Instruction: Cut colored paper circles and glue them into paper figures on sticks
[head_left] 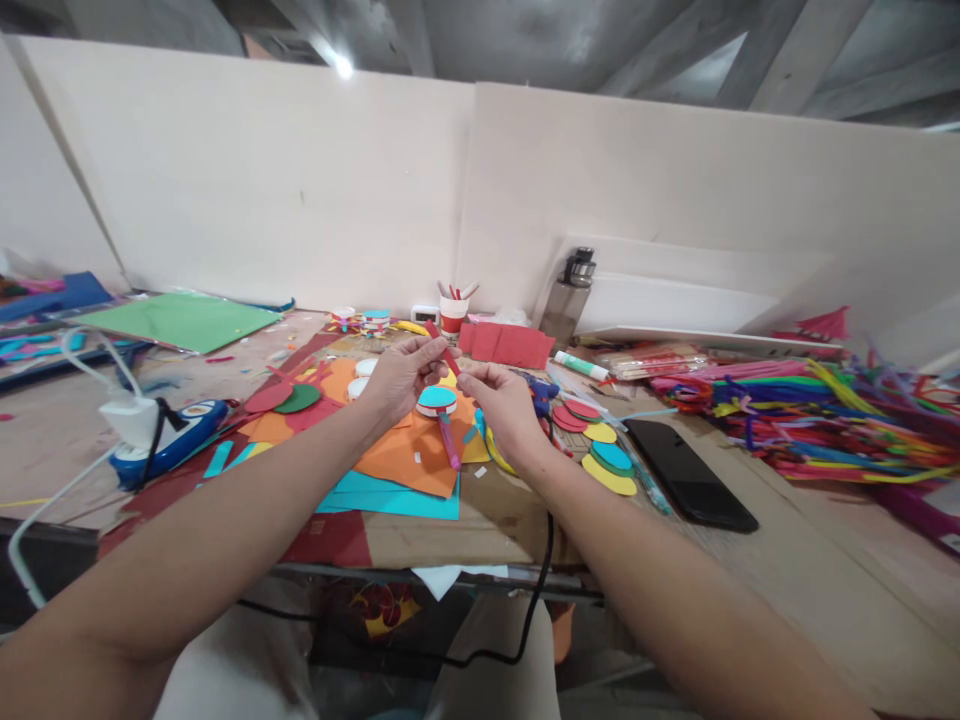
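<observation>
A narrow red paper strip stretches between my two hands above the table. My left hand pinches it near its upper part, fingers closed. At the strip's lower end, my right hand has thumb and fingertips closed on it. Just below them sits a small round piece with a blue top and white side, and a pink marker lies in front of it. Orange paper sheets and blue sheets are spread underneath. A blue glue gun is partly hidden behind my right hand.
Coloured paper discs and a black phone lie at right, near bundled pipe cleaners. A blue power strip sits left. Behind stand a cup of pens, red paper and a bottle. A black cable hangs over the front edge.
</observation>
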